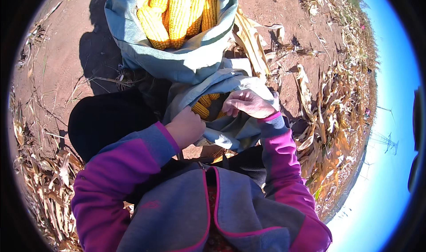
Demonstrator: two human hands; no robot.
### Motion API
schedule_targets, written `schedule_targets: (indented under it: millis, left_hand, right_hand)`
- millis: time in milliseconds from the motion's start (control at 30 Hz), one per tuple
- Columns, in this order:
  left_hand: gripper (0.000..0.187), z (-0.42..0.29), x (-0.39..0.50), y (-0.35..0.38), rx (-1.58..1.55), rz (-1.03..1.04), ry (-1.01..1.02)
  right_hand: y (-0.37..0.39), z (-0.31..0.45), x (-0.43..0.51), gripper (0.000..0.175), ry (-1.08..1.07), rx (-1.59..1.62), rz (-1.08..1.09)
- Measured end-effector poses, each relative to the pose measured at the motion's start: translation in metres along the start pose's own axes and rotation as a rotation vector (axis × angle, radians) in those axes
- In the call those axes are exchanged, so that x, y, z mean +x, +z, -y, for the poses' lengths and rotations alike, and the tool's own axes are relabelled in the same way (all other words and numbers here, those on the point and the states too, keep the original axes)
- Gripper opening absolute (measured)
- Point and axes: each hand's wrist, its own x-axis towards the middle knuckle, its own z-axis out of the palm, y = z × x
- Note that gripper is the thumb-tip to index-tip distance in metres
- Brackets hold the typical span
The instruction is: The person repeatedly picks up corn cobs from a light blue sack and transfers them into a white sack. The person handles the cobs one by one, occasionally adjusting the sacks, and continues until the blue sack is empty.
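Note:
A pale blue-green woven sack (229, 135) sits close before me, its mouth gaping, with several yellow corn cobs (200, 110) inside. At its near left rim is my left hand (187, 127), fingers closed on the fabric. My right hand (248, 103) hangs over the right side of the same mouth with curled fingers; whether anything is pinched in them is hidden. Just beyond stands a fuller sack (159, 62) of like fabric, its rim folded outward. Bare yellow corn cobs (179, 15) fill its opening.
Dry corn husks (251, 42) lie against the right side of the full sack. Cut stalks and leaves (327, 128) cover the ground to the right, and more dry leaves (53, 192) lie at lower left. Brown soil (60, 62) stretches away at left. My dark-clothed knee (106, 122) is beside the nearer sack.

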Motion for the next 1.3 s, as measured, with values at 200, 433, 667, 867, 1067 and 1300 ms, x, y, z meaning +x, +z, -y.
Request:
schedule_targets:
  millis: [200,433,667,867,1067,1300]
  left_hand:
    - [0.034,-0.005,0.018,-0.007,0.097,0.11,0.041]
    - [0.025,0.001,0.045,-0.015,0.12,0.102,0.022]
    - [0.012,-0.001,0.059,-0.018,0.063,0.03,0.004]
    - [0.011,-0.001,0.062,-0.014,0.072,0.01,0.042]
    - [0.01,-0.001,0.066,-0.019,0.085,-0.012,0.038]
    - [0.013,-0.004,0.07,-0.014,0.108,0.015,0.026]
  right_hand:
    - [-0.017,-0.24,0.043,0.035,0.214,-0.505,-0.485]
    - [-0.08,-0.288,0.063,0.048,0.272,-0.39,-0.753]
    - [-0.163,-0.215,0.056,0.051,0.318,-0.349,-0.557]
    - [-0.108,-0.285,0.067,0.054,0.392,-0.509,-0.622]
    - [-0.099,-0.303,0.038,0.058,0.272,-0.474,-0.954]
    - [-0.13,-0.303,0.066,0.061,0.213,-0.47,-1.099]
